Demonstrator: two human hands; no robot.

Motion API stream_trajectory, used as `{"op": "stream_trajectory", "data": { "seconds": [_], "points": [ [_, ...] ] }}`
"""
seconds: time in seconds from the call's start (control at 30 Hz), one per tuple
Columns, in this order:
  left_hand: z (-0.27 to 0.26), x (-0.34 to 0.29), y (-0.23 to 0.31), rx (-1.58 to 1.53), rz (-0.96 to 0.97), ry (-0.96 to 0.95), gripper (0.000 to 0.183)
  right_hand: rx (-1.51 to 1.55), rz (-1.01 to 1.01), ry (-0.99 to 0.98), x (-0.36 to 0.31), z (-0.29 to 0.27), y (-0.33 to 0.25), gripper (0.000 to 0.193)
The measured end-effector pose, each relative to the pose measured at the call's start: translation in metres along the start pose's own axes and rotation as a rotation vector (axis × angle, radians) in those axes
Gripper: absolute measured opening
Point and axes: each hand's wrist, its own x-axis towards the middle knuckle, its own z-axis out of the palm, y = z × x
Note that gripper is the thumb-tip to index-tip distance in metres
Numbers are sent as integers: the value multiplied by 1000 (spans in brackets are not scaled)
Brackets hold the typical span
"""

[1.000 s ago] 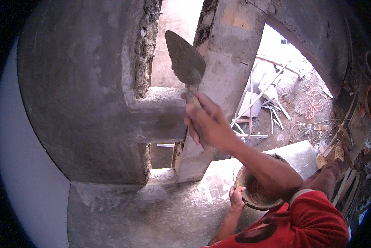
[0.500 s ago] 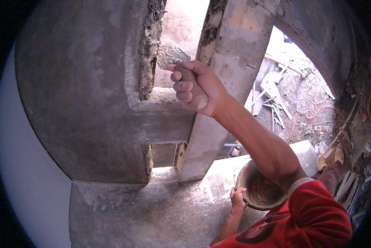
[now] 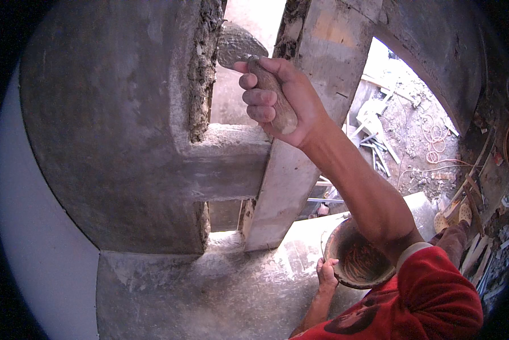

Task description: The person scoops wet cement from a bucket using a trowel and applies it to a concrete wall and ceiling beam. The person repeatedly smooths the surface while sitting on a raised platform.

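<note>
My right hand is raised and closed round the thick handle of a trowel. The blade carries what looks like wet mortar and lies against or very near the rough mortar edge of a tall wall opening; I cannot tell if it touches. Lower down, my left hand grips the rim of a dark round basin, thumb over the edge. Brownish smears line the inside of the basin, and my right arm covers part of it.
A smooth grey plastered wall fills the left. Right of the opening runs a pale upright board. A smaller opening sits below. Beyond a gap at right lie white scraps, an orange cord and wooden pieces.
My right hand has moved the trowel upward along the opening's edge, and the blade now looks darker and tilted differently. The left hand and basin have stayed nearly in place.
</note>
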Motion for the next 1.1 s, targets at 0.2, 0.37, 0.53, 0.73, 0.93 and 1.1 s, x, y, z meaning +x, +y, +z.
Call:
{"op": "stream_trajectory", "data": {
  "seconds": [0.2,0.37,0.53,0.73,0.93,1.1],
  "points": [
    [2,-1,3,27,-23,-6,30,-372,-161,149,-29,23,-6,40],
    [2,1,0,57,4,14,31,-933,-547,325,-63,37,3,50],
    [2,-1,-1,17,11,-18,31,-1318,-1219,465,-47,20,18,49],
    [5,-3,7,92,-26,13,29,-1633,-783,262,-12,-1,16,44],
    [-7,8,-3,21,28,-63,29,-1091,-521,263,-19,6,-7,45],
    [-19,17,-9,54,-65,-36,32,-875,-28,442,0,-4,-21,43]
  ]
}}
